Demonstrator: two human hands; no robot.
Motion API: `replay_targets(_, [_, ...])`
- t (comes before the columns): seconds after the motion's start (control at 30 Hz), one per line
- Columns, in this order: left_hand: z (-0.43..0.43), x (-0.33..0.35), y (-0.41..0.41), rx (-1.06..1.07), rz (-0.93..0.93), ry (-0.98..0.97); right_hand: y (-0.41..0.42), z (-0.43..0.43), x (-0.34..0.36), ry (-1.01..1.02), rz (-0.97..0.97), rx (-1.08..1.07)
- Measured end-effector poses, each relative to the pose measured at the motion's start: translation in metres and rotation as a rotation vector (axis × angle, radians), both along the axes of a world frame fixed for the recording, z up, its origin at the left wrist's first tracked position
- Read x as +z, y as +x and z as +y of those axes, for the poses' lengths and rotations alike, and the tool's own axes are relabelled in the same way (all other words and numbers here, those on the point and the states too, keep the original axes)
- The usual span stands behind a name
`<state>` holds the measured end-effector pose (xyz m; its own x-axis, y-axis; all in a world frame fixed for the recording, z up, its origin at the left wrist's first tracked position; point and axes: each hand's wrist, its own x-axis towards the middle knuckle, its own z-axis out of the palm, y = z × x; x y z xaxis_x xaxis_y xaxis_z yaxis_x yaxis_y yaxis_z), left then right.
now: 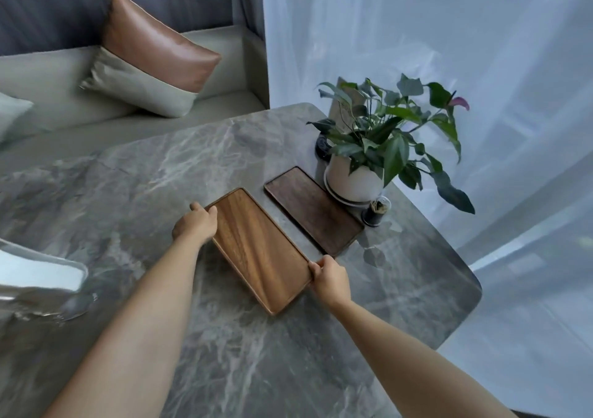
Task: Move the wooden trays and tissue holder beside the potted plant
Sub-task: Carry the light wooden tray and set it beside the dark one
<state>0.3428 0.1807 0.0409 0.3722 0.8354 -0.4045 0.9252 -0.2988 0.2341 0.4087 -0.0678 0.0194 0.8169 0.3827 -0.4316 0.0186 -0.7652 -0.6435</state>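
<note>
At centre frame, left hand (pixel 195 223) and right hand (pixel 330 278) grip the light wooden tray (pixel 260 249), long axis running upper-left to lower-right, parallel beside the dark wooden tray (pixel 313 210).

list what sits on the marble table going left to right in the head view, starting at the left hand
left hand → light wooden tray → right hand → dark wooden tray → white potted plant → small dark jar

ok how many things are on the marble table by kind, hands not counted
wooden trays: 2, light tray and dark tray
potted plant: 1
small domed jar: 1
dark round item behind the pot: 1
shiny object at the left edge: 1
total: 6
</note>
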Motion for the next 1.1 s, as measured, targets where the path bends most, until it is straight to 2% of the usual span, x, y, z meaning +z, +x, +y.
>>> replay_targets(0.3, [0.000, -0.035, 0.027, -0.010, 0.021, -0.042, 0.020, -0.001, -0.016, -0.077, 0.055, -0.017])
replay_targets(0.6, [0.004, -0.045, 0.037, -0.014, 0.013, -0.052, 0.029, 0.007, -0.023, -0.067, 0.112, -0.097])
replay_targets(1.1, [0.002, -0.053, 0.058, -0.079, -0.009, -0.014, 0.035, 0.013, -0.023, -0.021, 0.071, -0.144])
